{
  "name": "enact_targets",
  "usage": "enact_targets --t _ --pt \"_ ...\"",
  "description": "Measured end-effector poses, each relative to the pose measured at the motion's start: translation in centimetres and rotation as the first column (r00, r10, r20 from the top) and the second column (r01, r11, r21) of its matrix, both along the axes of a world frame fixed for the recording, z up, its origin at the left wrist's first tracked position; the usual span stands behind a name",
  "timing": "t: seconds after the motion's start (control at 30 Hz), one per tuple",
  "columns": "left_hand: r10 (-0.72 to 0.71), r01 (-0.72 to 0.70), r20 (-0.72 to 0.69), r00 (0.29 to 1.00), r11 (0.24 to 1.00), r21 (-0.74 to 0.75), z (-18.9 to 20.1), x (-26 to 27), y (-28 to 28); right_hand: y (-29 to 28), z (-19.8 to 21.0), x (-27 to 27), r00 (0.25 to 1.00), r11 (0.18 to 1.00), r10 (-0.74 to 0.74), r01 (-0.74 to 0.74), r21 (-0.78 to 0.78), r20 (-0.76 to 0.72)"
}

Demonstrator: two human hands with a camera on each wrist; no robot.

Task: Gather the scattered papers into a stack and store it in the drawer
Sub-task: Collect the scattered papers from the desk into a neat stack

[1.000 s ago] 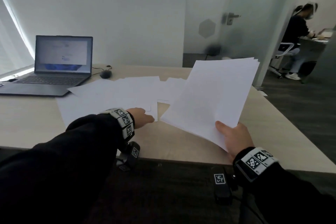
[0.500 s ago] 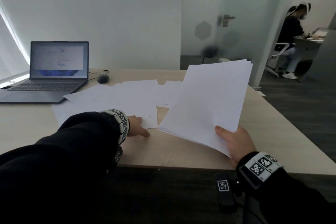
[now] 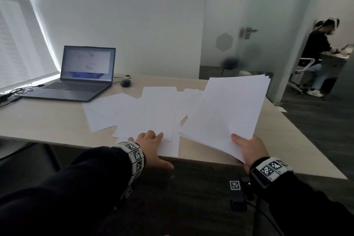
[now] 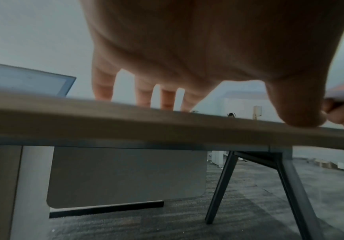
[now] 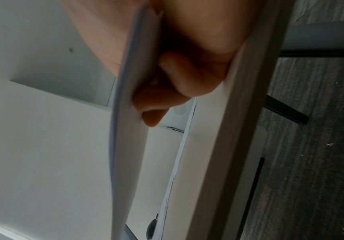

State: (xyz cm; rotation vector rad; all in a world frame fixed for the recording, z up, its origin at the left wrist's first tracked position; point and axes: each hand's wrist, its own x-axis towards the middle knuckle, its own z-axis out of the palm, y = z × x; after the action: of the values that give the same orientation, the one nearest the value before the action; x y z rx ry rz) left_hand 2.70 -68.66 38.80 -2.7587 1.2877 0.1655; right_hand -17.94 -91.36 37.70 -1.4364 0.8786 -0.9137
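White paper stack: we pinch it in our right hand, raised over the desk. Loose sheets lie under our flat, unclenched left hand; dragging them past the edge risks spilling them.

Bare surface lies open at the frame's left and lower right; the laptop and mouse block the upper left, loose sheets cover the centre.
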Motion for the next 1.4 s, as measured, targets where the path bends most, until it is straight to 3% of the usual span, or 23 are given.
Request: enact_targets --t 0.17,0.3,0.4,0.63,0.87,1.07,1.23,1.4 --pt "-0.068 0.078 0.144 0.987 0.995 -0.063 -0.7 -1.7 1.9 1.4 0.1 -2.4 1.000 0.999 -0.008 0.007 0.044 0.017" --pt "-0.041 0.058 0.084 0.996 0.975 -0.215 -0.5 -1.7 2.9 1.4 0.2 -4.6 1.000 0.999 -0.013 0.014 0.049 -0.027" --pt "0.048 -0.044 0.002 0.999 0.947 -0.317 -0.4 -1.3 3.6 1.4 0.2 -6.0 0.997 0.999 0.006 -0.001 0.050 -0.081" --pt "0.194 -0.286 -0.212 0.958 0.720 -0.633 -0.7 -3.4 4.9 2.8 -0.4 -6.4 0.981 0.991 0.100 -0.084 0.106 -0.167" --pt "0.117 -0.325 -0.317 0.941 0.568 -0.756 -0.7 -7.4 4.6 5.5 -1.0 -3.5 0.982 0.969 0.151 -0.125 0.213 -0.111" --pt "0.000 -0.164 -0.213 0.977 0.641 -0.750 -0.6 -10.8 3.0 8.1 -1.0 -1.4 0.976 0.936 0.200 -0.166 0.310 -0.081" --pt "-0.105 0.022 -0.079 0.991 0.729 -0.685 -2.7 -12.8 1.9 8.9 -1.3 -0.9 0.950 0.917 0.242 -0.158 0.366 -0.195" --pt "-0.246 0.180 -0.016 0.969 0.750 -0.636 -3.6 -14.0 1.4 8.6 -1.6 -1.1 0.952 0.892 0.288 -0.227 0.391 -0.105"
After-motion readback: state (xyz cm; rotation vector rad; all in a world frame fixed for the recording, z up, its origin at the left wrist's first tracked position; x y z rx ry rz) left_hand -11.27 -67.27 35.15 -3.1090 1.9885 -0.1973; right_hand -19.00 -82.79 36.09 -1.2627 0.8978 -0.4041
